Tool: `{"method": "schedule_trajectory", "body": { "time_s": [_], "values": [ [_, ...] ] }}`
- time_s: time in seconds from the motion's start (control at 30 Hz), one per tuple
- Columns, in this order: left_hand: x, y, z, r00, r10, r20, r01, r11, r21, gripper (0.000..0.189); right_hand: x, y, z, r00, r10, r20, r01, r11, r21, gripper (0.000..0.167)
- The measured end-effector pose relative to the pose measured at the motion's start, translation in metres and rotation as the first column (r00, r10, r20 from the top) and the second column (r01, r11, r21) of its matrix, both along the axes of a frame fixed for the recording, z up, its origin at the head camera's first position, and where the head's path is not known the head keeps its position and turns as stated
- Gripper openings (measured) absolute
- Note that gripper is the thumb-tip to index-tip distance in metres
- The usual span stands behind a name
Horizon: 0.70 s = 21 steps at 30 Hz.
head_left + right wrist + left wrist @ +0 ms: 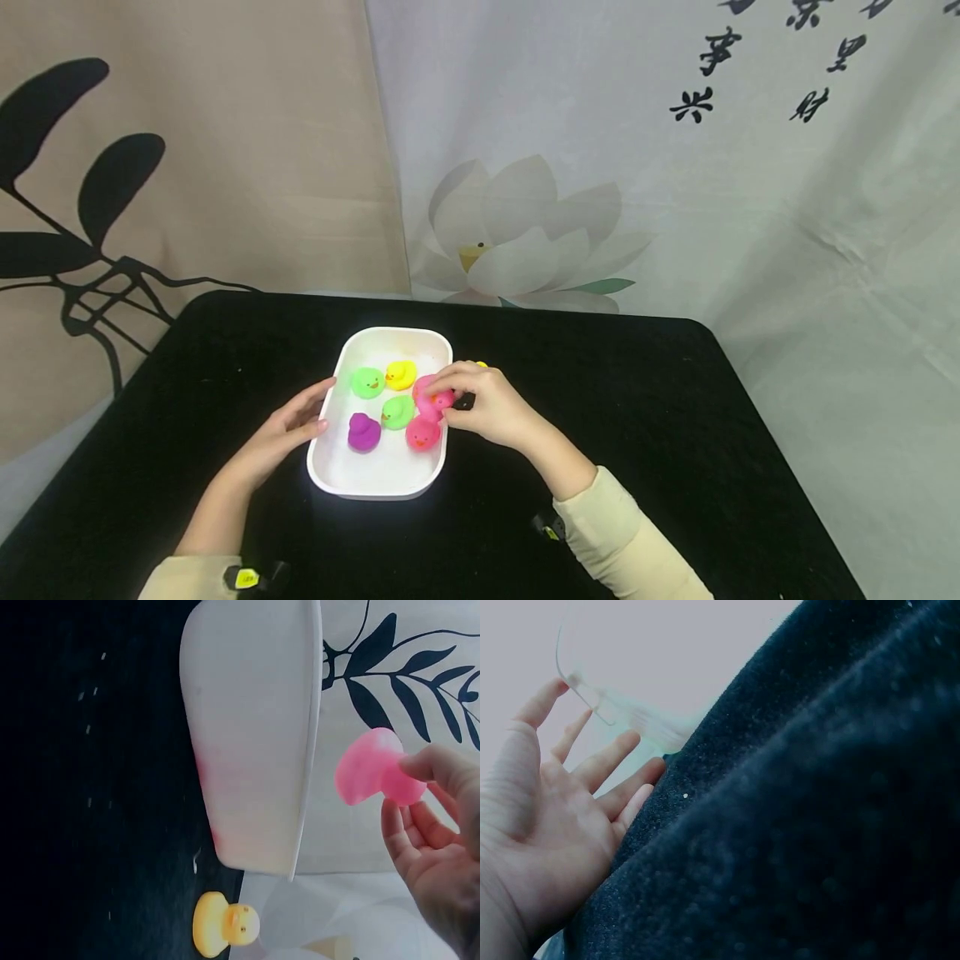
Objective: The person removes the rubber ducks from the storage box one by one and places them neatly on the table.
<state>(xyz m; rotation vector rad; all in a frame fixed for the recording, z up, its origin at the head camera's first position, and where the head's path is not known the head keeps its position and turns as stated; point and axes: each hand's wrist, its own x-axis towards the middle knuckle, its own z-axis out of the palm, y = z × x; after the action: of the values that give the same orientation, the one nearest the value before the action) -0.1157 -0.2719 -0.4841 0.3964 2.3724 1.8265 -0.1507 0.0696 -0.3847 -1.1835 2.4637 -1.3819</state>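
Note:
A white tray (352, 475) stands on the black table. In it lie a green duck (367, 383), a yellow duck (401, 375), a second green duck (397, 413), a purple duck (364, 432) and a pink duck (423, 434), with more pink partly covered by my fingers. My right hand (487, 406) pinches a pink rubber duck (369, 769) between thumb and fingers, above the tray's right rim. At the tray's left side, my left hand (288, 425) touches the wall with extended fingers; the left wrist view shows its palm (562, 832) facing the tray.
Beyond the tray's right side, a yellow duck (214, 924) sits on the black cloth, mostly hidden behind my right hand in the head view. The black-covered table (637, 400) ends at a printed curtain (525, 100) behind it.

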Motion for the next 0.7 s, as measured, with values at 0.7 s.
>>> {"method": "schedule_trajectory", "body": {
  "time_s": [0.7],
  "values": [
    [0.001,0.0,0.0,1.0,-0.001,0.004,0.001,1.0,0.005,0.06,-0.021,0.04,0.003,0.99,-0.066,-0.121,0.075,0.994,0.074,0.029]
  ]
}}
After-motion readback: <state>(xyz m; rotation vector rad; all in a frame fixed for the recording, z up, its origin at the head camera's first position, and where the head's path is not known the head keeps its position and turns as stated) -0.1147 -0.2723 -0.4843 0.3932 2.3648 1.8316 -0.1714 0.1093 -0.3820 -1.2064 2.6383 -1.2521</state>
